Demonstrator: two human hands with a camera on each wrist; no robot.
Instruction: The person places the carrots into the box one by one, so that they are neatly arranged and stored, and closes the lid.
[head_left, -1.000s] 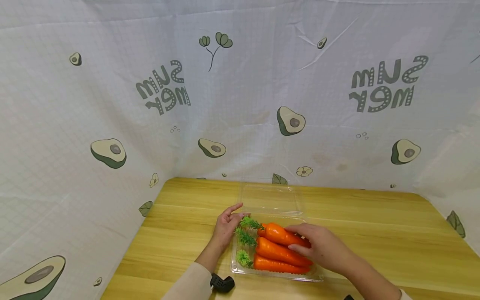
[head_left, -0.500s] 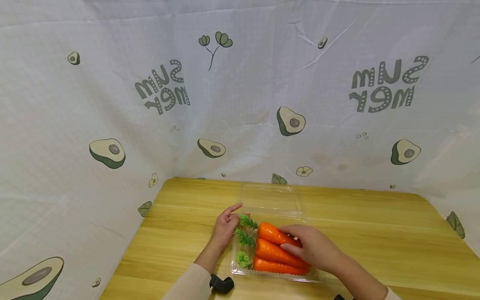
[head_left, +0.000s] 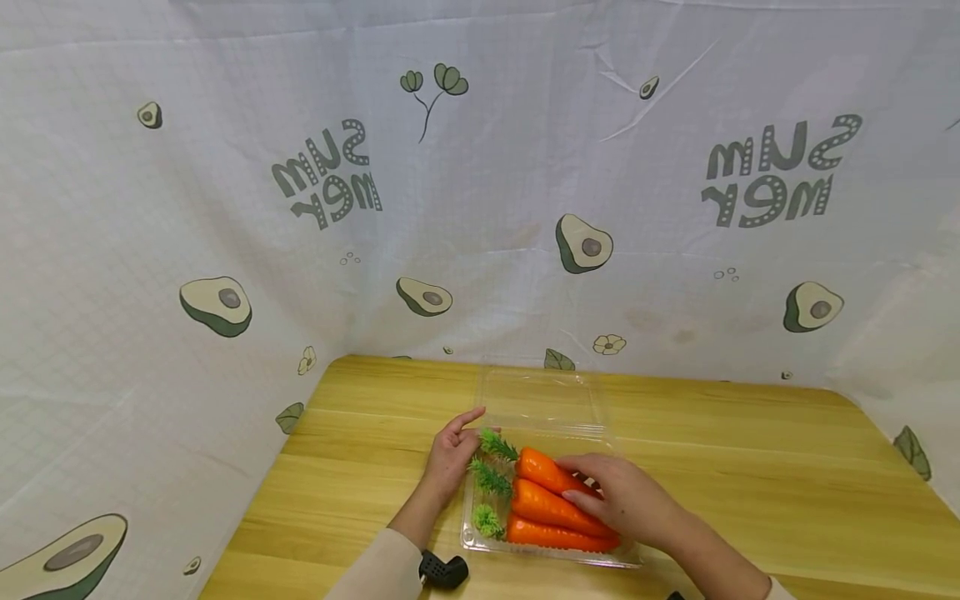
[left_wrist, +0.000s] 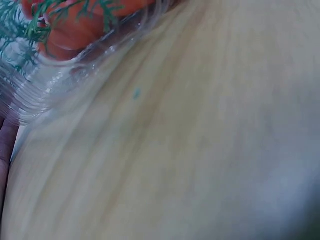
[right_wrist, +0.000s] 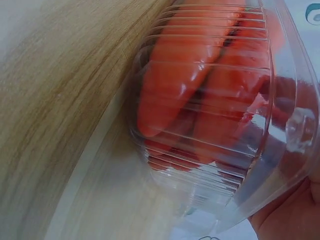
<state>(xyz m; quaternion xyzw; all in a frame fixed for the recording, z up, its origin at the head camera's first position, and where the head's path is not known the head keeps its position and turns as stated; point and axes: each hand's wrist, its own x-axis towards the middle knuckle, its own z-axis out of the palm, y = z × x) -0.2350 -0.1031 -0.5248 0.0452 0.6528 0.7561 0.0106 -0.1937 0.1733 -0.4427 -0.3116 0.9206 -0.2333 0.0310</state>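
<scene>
In the head view, a clear plastic clamshell box (head_left: pixel 551 561) lies on the table with its lid (head_left: pixel 542 398) folded back. Several carrots with green feathery tops lie side by side in it: a back carrot (head_left: pixel 542 468), a middle carrot (head_left: pixel 551 507) and a front carrot (head_left: pixel 555 535). My right hand (head_left: pixel 633 500) holds the back carrot, fingers over its far side and thumb on its near side. At the box's back left corner my left hand (head_left: pixel 450 457) grips the rim, one finger stretched out. Through the ridged wall, carrots (right_wrist: pixel 172 85) show in the right wrist view.
The wooden table (head_left: pixel 360 467) runs back to a white avocado-print curtain (head_left: pixel 480 208), which also hangs along the sides. A black device (head_left: pixel 444 570) sits at my left wrist, beside the front left of the box.
Since a second ago my right hand has moved slightly left with the back carrot, which now lies against the middle carrot. My left hand stays at the rim.
</scene>
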